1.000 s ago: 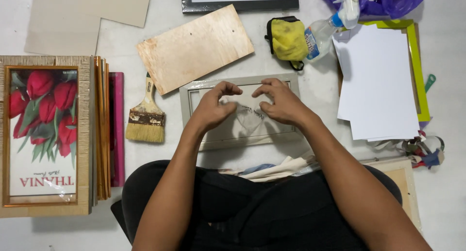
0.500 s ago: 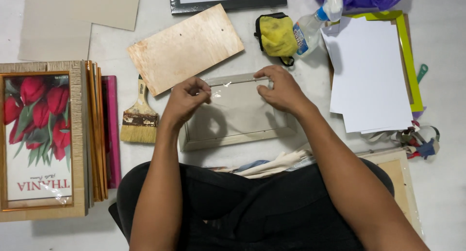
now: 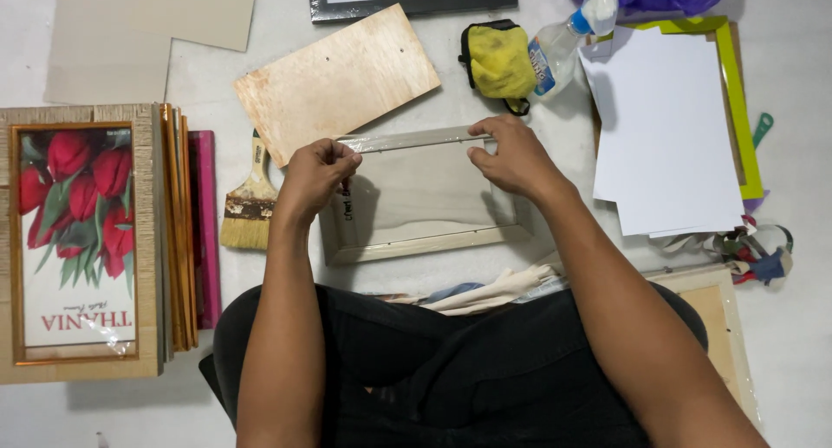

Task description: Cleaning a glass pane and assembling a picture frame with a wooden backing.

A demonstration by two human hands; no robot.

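Note:
A pale wooden picture frame [image 3: 416, 244] lies on the white floor in front of my knees. A clear glass pane [image 3: 425, 184] is tilted up over it, its far edge raised. My left hand [image 3: 314, 178] pinches the pane's left end. My right hand [image 3: 511, 158] grips its right end. Both hands hold the pane just above the frame's opening.
A plywood backing board [image 3: 334, 80] lies beyond the frame, a paintbrush [image 3: 250, 201] to its left. A stack of frames with a tulip picture [image 3: 78, 240] sits far left. A yellow cloth [image 3: 498, 58], spray bottle [image 3: 568, 36], white sheets [image 3: 667, 127] and a rag [image 3: 494, 292] lie around.
My hands went from resting on the middle of the frame to its ends and lifted the glass pane up by its far edge.

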